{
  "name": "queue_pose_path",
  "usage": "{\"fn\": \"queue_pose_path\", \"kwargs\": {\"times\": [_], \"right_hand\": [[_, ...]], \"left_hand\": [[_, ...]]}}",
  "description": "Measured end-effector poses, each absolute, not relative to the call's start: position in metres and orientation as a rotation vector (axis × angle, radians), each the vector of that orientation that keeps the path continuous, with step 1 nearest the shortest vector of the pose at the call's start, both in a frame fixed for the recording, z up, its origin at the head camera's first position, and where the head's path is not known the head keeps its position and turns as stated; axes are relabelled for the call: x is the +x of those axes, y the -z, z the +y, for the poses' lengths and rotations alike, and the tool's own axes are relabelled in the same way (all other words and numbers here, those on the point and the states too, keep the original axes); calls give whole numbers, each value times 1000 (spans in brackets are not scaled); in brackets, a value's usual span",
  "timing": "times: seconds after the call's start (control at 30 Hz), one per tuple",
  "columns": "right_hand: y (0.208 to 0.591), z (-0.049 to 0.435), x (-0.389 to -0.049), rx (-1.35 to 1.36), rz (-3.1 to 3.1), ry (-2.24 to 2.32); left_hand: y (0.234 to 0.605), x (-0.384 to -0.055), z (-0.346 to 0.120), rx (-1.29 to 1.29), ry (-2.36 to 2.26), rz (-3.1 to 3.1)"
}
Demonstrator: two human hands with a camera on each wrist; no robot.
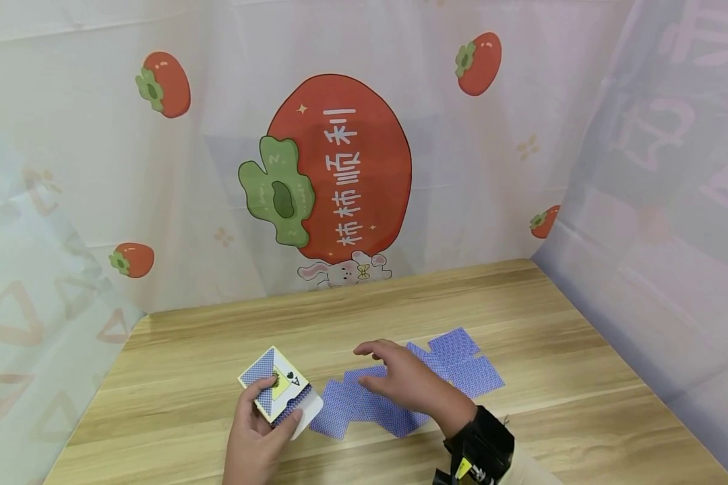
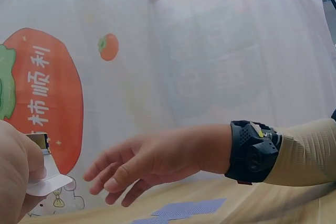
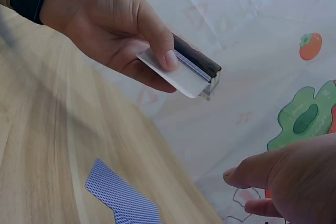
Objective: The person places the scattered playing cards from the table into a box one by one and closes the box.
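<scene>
My left hand (image 1: 256,431) grips a card box (image 1: 274,385) with an ace of spades printed on it; its white flap hangs open and blue-backed cards show inside. The right wrist view shows the same box (image 3: 190,69) pinched between thumb and fingers of the left hand (image 3: 113,24). A row of blue-backed playing cards (image 1: 400,394) lies spread face down on the wooden table (image 1: 522,316). My right hand (image 1: 400,374) hovers over the middle of that row with fingers relaxed and empty, also seen as the right hand (image 2: 152,163) from the left wrist.
A printed persimmon backdrop (image 1: 334,168) closes off the back of the table, and translucent sheets hang on the left and right sides. The right hand wears a black wrist strap (image 1: 479,448). One card (image 3: 123,198) lies on the table in the right wrist view.
</scene>
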State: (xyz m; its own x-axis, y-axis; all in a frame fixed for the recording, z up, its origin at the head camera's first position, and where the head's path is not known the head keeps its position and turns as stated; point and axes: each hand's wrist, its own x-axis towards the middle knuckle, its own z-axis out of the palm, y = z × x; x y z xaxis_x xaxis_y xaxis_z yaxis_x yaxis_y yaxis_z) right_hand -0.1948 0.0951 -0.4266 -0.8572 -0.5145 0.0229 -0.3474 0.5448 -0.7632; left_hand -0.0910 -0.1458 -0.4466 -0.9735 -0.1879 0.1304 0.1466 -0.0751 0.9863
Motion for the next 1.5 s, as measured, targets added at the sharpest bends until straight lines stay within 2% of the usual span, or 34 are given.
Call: {"fn": "queue_pose_path", "kwargs": {"times": [0.5,1.1,1.5], "right_hand": [[432,107,-204,-620,2564,1134],[445,113,-211,-397,2700,836],[464,107,-211,-502,2764,813]], "left_hand": [[443,-92,-152,38,2140,-1962],[443,-93,-154,66,2119,-1967],[446,-95,-155,68,2105,-1953]]}}
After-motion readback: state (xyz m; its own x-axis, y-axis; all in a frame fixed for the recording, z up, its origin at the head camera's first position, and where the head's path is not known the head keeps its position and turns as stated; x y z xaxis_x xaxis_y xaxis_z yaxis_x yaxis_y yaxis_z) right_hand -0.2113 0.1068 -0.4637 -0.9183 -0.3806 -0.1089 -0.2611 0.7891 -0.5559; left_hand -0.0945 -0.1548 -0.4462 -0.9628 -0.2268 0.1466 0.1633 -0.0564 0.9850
